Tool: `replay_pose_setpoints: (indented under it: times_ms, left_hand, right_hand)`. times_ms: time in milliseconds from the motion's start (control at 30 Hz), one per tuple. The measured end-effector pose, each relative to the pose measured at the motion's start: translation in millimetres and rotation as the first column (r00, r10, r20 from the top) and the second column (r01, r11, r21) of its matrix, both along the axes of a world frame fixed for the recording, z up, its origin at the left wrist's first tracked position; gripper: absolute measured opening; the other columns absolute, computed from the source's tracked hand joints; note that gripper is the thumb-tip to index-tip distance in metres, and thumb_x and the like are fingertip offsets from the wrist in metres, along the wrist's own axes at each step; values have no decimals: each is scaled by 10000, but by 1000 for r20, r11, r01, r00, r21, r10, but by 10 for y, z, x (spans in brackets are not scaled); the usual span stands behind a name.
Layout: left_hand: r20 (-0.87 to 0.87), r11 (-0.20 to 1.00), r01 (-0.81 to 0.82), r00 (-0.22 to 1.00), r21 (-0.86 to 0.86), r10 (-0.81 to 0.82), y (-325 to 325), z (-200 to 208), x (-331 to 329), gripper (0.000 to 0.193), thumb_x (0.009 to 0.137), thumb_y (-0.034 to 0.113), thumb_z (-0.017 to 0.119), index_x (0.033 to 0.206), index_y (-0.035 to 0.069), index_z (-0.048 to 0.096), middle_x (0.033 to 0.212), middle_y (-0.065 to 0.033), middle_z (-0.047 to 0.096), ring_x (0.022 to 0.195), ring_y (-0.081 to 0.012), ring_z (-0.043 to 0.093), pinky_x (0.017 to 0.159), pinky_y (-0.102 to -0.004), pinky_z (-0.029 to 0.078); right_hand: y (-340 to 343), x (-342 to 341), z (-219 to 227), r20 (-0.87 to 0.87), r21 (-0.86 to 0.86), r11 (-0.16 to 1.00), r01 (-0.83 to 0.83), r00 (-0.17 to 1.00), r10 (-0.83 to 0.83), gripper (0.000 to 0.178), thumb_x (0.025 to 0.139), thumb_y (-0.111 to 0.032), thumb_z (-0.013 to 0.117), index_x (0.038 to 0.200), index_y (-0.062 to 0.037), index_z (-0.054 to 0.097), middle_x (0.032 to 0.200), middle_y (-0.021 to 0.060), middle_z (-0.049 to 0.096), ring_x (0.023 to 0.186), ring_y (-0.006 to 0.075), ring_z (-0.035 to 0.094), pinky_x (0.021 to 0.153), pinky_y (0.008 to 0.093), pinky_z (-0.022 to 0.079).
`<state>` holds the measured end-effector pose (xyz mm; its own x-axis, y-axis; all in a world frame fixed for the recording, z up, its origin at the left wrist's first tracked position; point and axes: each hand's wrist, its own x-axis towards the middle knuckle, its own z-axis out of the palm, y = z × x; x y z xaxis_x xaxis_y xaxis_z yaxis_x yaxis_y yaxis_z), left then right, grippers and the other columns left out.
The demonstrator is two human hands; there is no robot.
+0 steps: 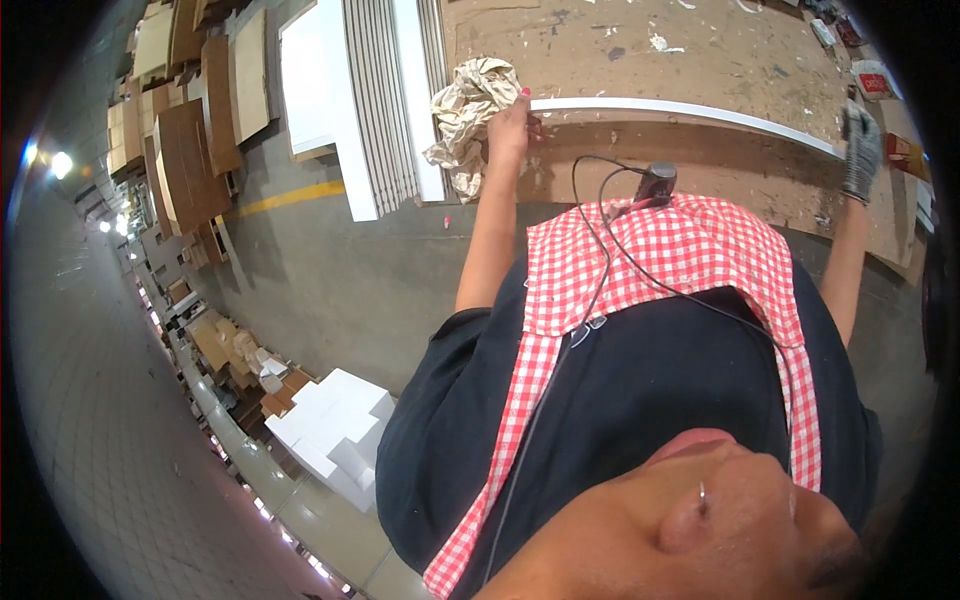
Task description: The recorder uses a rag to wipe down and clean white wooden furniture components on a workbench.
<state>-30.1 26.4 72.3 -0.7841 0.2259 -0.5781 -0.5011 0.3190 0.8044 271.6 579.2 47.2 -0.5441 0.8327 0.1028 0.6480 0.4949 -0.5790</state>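
Bare left hand (510,128) at the left end of the narrow white strip (690,108), fingers drawn in close, one fingertip against the strip's end — cannot tell whether they clamp it. Right hand (862,152), in a grey glove, lies at the strip's far right end, fingers extended forward; whether it grips cannot be told from this view. The strip runs between the two hands, along the near part of the brown worktable (560,40), which is scuffed and flecked with pale marks.

A crumpled beige cloth-like sheet (468,115) with dark markings sits just beside the left hand, on its left. Further left: a stack of white boards (385,100), long edges striped white and grey-brown. A red-and-white packet (872,80) lies beyond the right hand.

Wearer: red-and-white checked apron (680,245) over a dark shirt (660,370); a small black device (656,182) with a thin cable at the apron — grey floor (350,260) with a yellow line (290,198) to the left.
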Motion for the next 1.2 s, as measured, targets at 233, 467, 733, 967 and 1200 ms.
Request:
replay_pose_setpoints:
  times_ms: [233, 467, 733, 967, 1200]
  left_hand:
    - [-138, 996, -19, 990, -84, 8, -143, -21, 79, 453, 928, 347, 579, 755, -68, 627, 595, -76, 584, 469, -123, 544, 455, -264, 466]
    - [-211, 998, 61, 976, -10, -62, -100, -31, 47, 339, 870, 200, 679, 1056, -79, 630, 649, -52, 602, 533, -101, 561, 481, -242, 439]
    - [-546, 905, 302, 723, -299, -422, -22, 97, 77, 347, 729, 121, 787, 1058, 47, 704, 769, -38, 487, 608, -130, 515, 568, -291, 444]
    - [-525, 939, 344, 804, 27, -279, 377, 146, 187, 275, 704, 137, 806, 965, 79, 741, 912, -50, 429, 835, -175, 541, 634, -305, 467]
    - [-590, 843, 417, 604, -340, -536, 457, -278, 160, 479, 638, 138, 842, 1091, 92, 696, 913, -63, 624, 681, -150, 590, 620, -276, 488]
  right_hand:
    - [-1581, -906, 67, -413, -243, 965, -97, 911, -12, 274, 931, -283, 623, 1028, -30, 657, 794, -6, 593, 679, 74, 513, 648, 244, 447]
    - [-1375, -867, -394, -512, -198, 979, 46, 847, -144, 242, 907, -253, 657, 1007, -32, 658, 843, 8, 633, 738, 86, 543, 703, 241, 463]
    - [-1661, -1247, -8, -435, -51, 983, -175, 890, 136, 272, 915, -275, 641, 1047, -39, 654, 930, 51, 670, 824, 123, 602, 802, 276, 482]
    - [-3002, -1579, 376, -280, -170, 828, -534, 832, 479, 193, 882, -245, 638, 908, -56, 609, 811, 104, 591, 705, 245, 584, 676, 362, 491]
    - [-3289, -1925, -91, -197, -168, 690, -704, 710, 676, 241, 866, -294, 605, 882, -55, 584, 881, 158, 587, 877, 349, 590, 780, 420, 482]
